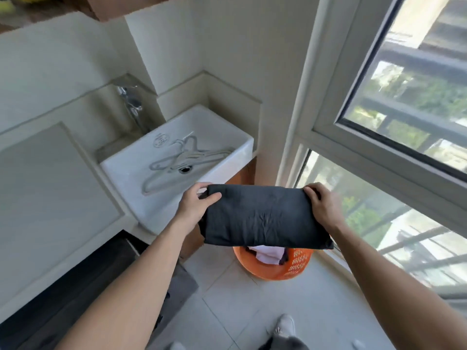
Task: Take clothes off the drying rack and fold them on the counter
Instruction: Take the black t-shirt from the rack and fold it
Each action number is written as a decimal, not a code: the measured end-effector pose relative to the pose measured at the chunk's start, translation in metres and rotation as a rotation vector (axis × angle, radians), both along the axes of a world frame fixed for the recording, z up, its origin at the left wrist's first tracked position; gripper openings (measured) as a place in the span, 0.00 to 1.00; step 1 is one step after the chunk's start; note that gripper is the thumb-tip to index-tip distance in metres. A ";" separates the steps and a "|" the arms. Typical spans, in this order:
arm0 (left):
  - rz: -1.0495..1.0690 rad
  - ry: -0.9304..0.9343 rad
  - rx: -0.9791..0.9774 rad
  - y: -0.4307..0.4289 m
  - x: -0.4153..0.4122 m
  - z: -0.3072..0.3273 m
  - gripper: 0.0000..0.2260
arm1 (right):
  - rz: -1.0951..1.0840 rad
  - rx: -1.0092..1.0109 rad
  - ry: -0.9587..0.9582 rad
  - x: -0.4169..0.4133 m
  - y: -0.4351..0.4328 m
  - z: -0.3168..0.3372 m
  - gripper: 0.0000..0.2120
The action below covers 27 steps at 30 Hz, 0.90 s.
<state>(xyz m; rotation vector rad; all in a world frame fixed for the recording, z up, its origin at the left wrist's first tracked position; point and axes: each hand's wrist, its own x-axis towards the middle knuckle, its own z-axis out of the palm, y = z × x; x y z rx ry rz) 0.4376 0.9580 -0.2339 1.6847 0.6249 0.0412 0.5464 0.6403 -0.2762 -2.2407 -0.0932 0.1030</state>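
Above the orange basket (278, 267), both hands hold a folded dark garment (262, 218) in mid-air: the left hand (195, 205) pinches its left end, thumb on top, and the right hand (321, 203) curls round the right end. Beyond it, pale hangers (182, 157) lie in the white sink (161, 213), beside the counter (50, 188).

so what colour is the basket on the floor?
Orange; the basket shows in the head view, just below the folded dark garment.
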 end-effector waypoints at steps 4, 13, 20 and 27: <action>0.148 0.057 -0.255 -0.043 0.037 -0.022 0.19 | -0.061 0.042 0.104 0.022 -0.042 -0.025 0.09; 0.109 0.201 -0.263 -0.075 0.116 -0.149 0.12 | -0.068 -0.015 0.261 0.065 -0.079 -0.128 0.13; 0.122 0.283 0.013 -0.074 0.177 -0.374 0.10 | 0.036 -0.124 0.352 0.105 -0.061 -0.344 0.19; 0.015 0.378 0.165 -0.081 0.198 -0.606 0.12 | 0.051 -0.324 0.385 0.127 -0.021 -0.575 0.15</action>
